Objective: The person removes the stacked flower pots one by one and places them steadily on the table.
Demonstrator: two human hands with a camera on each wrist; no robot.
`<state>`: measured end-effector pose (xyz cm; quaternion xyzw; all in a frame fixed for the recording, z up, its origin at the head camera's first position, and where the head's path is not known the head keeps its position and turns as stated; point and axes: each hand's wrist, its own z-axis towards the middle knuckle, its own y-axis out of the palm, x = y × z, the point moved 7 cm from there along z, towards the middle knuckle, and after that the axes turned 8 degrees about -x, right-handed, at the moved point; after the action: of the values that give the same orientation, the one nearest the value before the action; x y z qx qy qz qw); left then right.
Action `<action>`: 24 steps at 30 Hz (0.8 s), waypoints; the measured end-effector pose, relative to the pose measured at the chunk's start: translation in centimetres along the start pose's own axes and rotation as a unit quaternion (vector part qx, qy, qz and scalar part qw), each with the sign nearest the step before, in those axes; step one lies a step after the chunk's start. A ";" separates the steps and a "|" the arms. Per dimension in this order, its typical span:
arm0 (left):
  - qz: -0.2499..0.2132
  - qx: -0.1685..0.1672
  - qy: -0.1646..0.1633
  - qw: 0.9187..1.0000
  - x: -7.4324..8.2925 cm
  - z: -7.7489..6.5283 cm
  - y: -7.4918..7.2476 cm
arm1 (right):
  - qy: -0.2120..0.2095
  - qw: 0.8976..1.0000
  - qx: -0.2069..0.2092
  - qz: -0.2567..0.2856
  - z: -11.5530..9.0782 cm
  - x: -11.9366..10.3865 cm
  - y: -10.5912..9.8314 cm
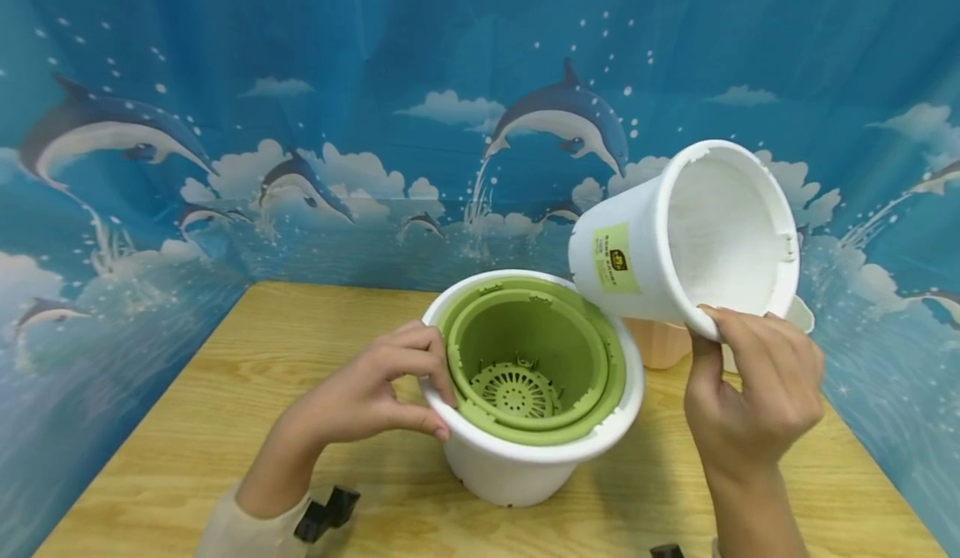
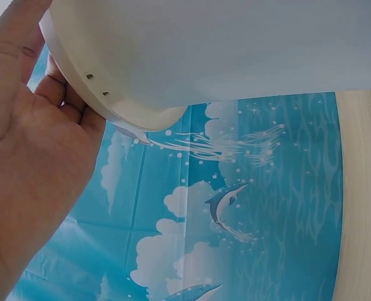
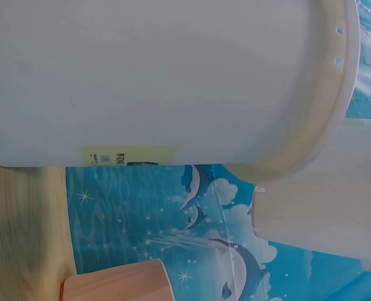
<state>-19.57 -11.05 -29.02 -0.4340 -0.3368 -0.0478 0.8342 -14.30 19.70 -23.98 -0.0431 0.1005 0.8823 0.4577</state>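
A white flower pot (image 1: 517,475) stands upright on the table, with green pots (image 1: 528,358) nested inside it; the inner one has a slotted bottom. My left hand (image 1: 382,383) grips its rim on the left side, fingers over the edge and thumb outside. In the left wrist view, that hand (image 2: 41,138) is at the white rim. Up to the right, my right hand (image 1: 757,383) pinches the rim of a second white pot (image 1: 622,250), tilted with its opening toward me and a green label on its side. This pot looks bare inside.
Behind the tilted pot is a peach-coloured pot (image 1: 658,344), partly hidden. A white object (image 1: 801,315) shows at its right. The wood-grain table (image 1: 300,333) ends at a blue dolphin-print backdrop (image 1: 360,166).
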 end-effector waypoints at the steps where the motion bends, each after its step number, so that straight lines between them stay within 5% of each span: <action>1: 0.000 0.000 0.000 1.000 0.0 0.0 0.0 | 0.001 1.000 -0.001 -0.002 0.0 0.1 0.0; 24: 0.003 0.001 -0.002 1.000 0.1 -0.1 0.0 | 0.017 0.999 -0.043 -0.025 -0.9 2.6 1.2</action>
<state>-19.49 -11.12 -28.98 -0.4341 -0.3374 -0.0443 0.8341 -16.82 20.90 -25.08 -0.0800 0.0685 0.8733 0.4756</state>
